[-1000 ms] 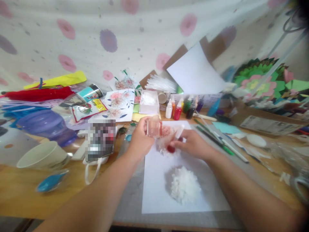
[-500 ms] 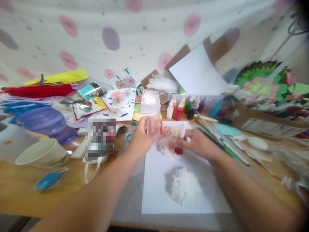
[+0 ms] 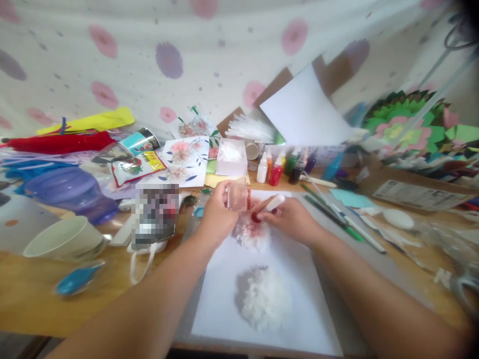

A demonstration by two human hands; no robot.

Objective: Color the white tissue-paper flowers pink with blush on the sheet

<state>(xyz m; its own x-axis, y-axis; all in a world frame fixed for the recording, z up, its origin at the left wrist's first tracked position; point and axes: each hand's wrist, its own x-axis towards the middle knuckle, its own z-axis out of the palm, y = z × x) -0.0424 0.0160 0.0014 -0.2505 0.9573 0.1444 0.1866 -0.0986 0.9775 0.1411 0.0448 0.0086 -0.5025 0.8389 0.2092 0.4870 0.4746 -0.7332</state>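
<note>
My left hand [image 3: 220, 213] is closed around a small clear box [image 3: 237, 196] with red at its right side, above the far part of a white paper sheet [image 3: 307, 309]. Between the fingers of my right hand [image 3: 292, 219] is a brush [image 3: 276, 201] with a white handle and a dark red tip. That tip is at a fluffy white flower [image 3: 255, 240] tinted pinkish red on its upper part; whether it presses on the petals I cannot tell. Nearer to me on the sheet lies a plain white fluffy flower [image 3: 266, 300].
Behind my hands stand several paint bottles [image 3: 276, 172] and a white box [image 3: 232, 158]. Pens [image 3: 333, 217] lie to the right, before a cardboard box [image 3: 415, 187]. On the left are a pale cup [image 3: 60, 237], a purple container [image 3: 75, 192] and a wrapped blue item [image 3: 77, 279].
My right hand has moved left and turned, bringing the brush's red tip over the far flower. The paper sheet and the near flower have shifted left and closer. My left hand has barely moved.
</note>
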